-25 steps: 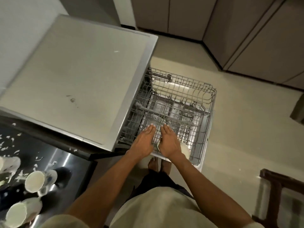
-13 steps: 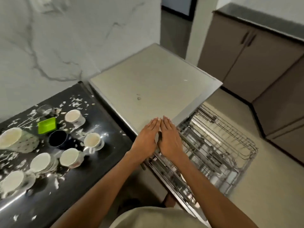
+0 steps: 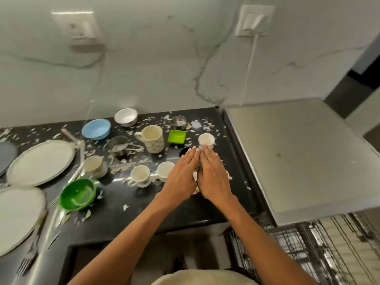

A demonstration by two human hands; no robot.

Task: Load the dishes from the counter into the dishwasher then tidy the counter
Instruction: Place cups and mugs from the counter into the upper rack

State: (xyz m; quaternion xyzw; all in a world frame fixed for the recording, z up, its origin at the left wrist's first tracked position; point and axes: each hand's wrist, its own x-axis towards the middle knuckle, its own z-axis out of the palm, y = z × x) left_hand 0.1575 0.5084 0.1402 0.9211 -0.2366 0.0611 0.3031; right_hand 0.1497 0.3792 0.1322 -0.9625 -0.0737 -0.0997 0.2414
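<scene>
Dishes, e.g. small white ceramic cup (image 3: 206,139), sit on littered black surface (image 3: 144,204) just beyond flat, empty left hand (image 3: 181,177) and right hand (image 3: 213,177), side by side; likely light, fragile, slippery: grip round wall.

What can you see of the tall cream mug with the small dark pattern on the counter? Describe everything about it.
The tall cream mug stands upright on the black counter, open mouth up, and looks ceramic. Its pale outer wall carries small dark marks; the inside is cream and looks empty. A handle juts from its left side. It sits behind the small cups, with the square green dish just to its right and a steel bowl to its left. White scraps litter the counter round its base. Neither hand touches it.
</scene>
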